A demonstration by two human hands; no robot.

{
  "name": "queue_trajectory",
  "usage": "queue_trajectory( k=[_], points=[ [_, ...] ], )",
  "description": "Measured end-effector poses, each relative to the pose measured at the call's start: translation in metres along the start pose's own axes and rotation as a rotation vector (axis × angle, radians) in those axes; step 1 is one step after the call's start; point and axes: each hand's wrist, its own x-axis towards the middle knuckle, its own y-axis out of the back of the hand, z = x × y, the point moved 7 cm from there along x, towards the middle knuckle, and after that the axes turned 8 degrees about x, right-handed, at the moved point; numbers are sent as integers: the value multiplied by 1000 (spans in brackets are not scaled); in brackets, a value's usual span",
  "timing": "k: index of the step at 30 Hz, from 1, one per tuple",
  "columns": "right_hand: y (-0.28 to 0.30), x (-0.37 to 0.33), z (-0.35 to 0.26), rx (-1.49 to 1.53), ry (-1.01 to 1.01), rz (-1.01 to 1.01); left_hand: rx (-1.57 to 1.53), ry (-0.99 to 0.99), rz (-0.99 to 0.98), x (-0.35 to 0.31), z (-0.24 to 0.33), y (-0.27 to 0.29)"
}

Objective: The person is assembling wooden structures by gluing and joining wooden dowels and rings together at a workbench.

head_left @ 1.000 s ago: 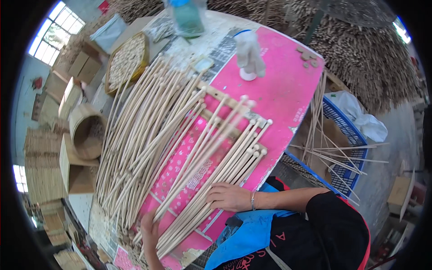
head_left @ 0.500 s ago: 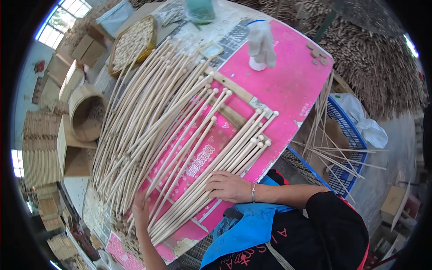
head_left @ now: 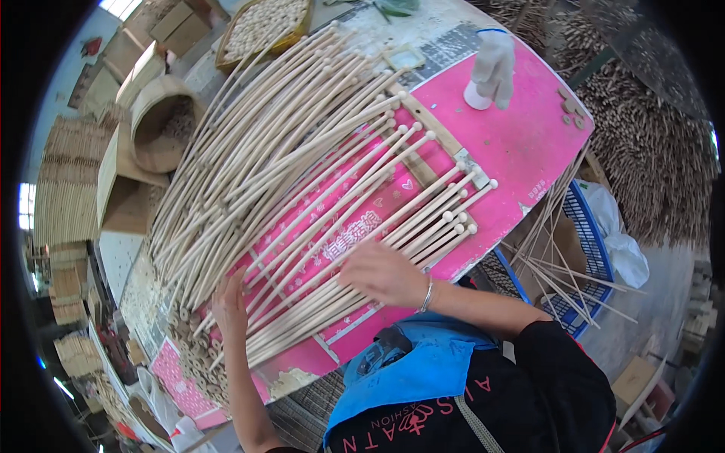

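Long pale wooden sticks with ball ends [head_left: 302,306] lie in a small group before me, their balls toward the upper right. My left hand [head_left: 229,308] is at the lower ends of the sticks, its fingers closed around some of them; the exact number is hidden. Over the middle of the nearer group is my right hand [head_left: 384,273], its fingers bent and smeared by motion. Whether it grips a stick cannot be seen. A larger heap of ball-ended sticks [head_left: 257,158] lies to the left on the pink table cover [head_left: 521,151].
Wooden strips [head_left: 427,121] form a frame near the ball ends. A yellow basket of wooden balls [head_left: 266,30] stands at the far left. A white glove [head_left: 495,68] sits upright on a stand, with several wooden rings [head_left: 572,109] beyond. A blue crate [head_left: 581,257] stands at the right.
The view has shifted, so the table sits farther up and right. My right hand, earlier resting flat on the sticks, now has its fingers bent and is moving. My left hand stays by the lower ends.
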Motion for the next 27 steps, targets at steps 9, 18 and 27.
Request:
queue_trajectory(
  k=[9, 18, 27],
  points=[
    [110, 44, 82, -504, -109, 101, 54, 65, 86, 4, 13, -10],
    [117, 45, 107, -345, -113, -116, -14, 176, 51, -1, 1, -23],
    [116, 62, 103, -365, -163, -259, 32, 74, 148, 26, 20, -22]
  ],
)
